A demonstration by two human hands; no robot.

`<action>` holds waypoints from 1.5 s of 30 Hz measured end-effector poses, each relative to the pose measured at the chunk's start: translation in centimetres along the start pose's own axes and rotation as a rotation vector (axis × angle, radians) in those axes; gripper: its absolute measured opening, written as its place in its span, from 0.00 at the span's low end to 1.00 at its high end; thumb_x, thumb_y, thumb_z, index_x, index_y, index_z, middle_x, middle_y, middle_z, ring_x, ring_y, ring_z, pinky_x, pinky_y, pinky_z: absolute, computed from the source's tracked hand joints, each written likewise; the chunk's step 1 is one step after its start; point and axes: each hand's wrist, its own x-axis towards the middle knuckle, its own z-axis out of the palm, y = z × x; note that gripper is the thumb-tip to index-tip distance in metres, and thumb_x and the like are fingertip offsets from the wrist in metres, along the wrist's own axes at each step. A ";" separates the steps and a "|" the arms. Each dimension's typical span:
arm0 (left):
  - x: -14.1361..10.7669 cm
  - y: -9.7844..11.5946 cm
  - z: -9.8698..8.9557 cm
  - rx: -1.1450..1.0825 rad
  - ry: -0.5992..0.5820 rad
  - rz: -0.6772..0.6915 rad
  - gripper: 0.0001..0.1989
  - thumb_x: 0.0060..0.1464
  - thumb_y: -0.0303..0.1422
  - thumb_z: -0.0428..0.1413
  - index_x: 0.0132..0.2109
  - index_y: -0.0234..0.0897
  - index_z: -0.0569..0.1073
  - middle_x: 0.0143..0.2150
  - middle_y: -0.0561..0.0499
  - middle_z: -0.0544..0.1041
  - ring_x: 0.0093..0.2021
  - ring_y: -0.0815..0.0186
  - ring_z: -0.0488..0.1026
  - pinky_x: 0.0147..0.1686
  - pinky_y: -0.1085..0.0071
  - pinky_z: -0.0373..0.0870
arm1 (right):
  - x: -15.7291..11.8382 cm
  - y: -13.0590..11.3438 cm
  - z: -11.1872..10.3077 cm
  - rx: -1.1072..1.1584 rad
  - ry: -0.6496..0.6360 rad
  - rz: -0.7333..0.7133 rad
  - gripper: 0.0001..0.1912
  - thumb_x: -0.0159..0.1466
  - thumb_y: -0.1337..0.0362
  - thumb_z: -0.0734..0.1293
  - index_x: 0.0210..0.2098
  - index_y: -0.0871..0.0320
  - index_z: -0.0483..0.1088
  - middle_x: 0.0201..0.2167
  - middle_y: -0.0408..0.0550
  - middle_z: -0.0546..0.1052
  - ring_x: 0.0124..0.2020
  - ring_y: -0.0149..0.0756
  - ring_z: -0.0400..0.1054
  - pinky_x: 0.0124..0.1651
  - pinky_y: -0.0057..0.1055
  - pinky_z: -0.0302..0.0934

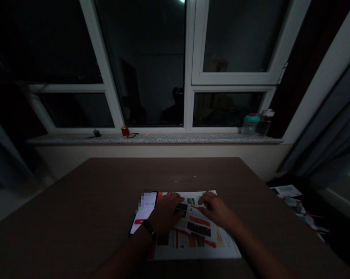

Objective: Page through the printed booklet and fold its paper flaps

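Note:
A large printed sheet or booklet (192,252) lies on the brown table, with a smaller printed leaflet (198,224) on top of it, slightly askew. My left hand (167,211), with a dark band at the wrist, rests over the leaflet's left edge, fingers extended and slightly spread. My right hand (215,207) is by the leaflet's upper right edge, its fingers curled; whether they pinch the paper is too dark to tell. Left of the papers a lit phone (145,209) lies face up, its lower right part beside my left wrist.
The table (105,182) reaches toward a stone windowsill (163,138). On the sill stand a teal-lidded bottle (251,124), a clear bottle (265,122), a small red object (124,131) and a dark one (96,133). Papers (288,190) lie beyond the table's right edge.

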 end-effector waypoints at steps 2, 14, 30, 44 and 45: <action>-0.1 0.1 0.1 -0.018 -0.039 0.037 0.25 0.56 0.33 0.59 0.60 0.41 0.64 0.59 0.46 0.68 0.58 0.54 0.63 0.58 0.55 0.59 | 0.0 0.0 -0.1 -0.007 -0.015 -0.004 0.04 0.59 0.65 0.68 0.35 0.56 0.73 0.32 0.45 0.70 0.34 0.37 0.66 0.36 0.31 0.58; -0.1 0.7 -0.3 0.022 -0.107 0.000 0.27 0.50 0.37 0.65 0.56 0.42 0.66 0.52 0.46 0.69 0.52 0.52 0.66 0.52 0.56 0.62 | -0.2 -0.3 0.0 0.020 -0.047 0.001 0.03 0.59 0.65 0.70 0.32 0.56 0.73 0.34 0.45 0.70 0.36 0.36 0.66 0.39 0.31 0.59; 0.3 0.9 -0.7 -0.069 0.004 -0.060 0.05 0.57 0.26 0.57 0.40 0.39 0.69 0.41 0.52 0.71 0.43 0.61 0.70 0.41 0.68 0.64 | -0.1 -0.7 0.2 0.139 -0.019 -0.086 0.02 0.59 0.69 0.68 0.31 0.57 0.71 0.31 0.44 0.71 0.36 0.35 0.66 0.40 0.30 0.59; 0.5 2.1 -2.1 -0.091 0.271 -0.021 0.08 0.66 0.34 0.49 0.38 0.40 0.71 0.37 0.52 0.74 0.39 0.62 0.71 0.40 0.66 0.61 | -0.5 -2.6 -2.1 0.243 0.157 -0.098 0.08 0.64 0.63 0.66 0.29 0.57 0.71 0.28 0.43 0.74 0.30 0.33 0.68 0.33 0.27 0.58; 0.5 2.2 -2.2 -0.087 0.281 -0.021 0.09 0.66 0.34 0.48 0.38 0.40 0.71 0.37 0.51 0.74 0.38 0.62 0.70 0.39 0.66 0.61 | -0.6 -2.7 -2.2 0.220 0.186 -0.126 0.08 0.64 0.63 0.65 0.29 0.57 0.71 0.28 0.43 0.74 0.31 0.33 0.68 0.34 0.27 0.58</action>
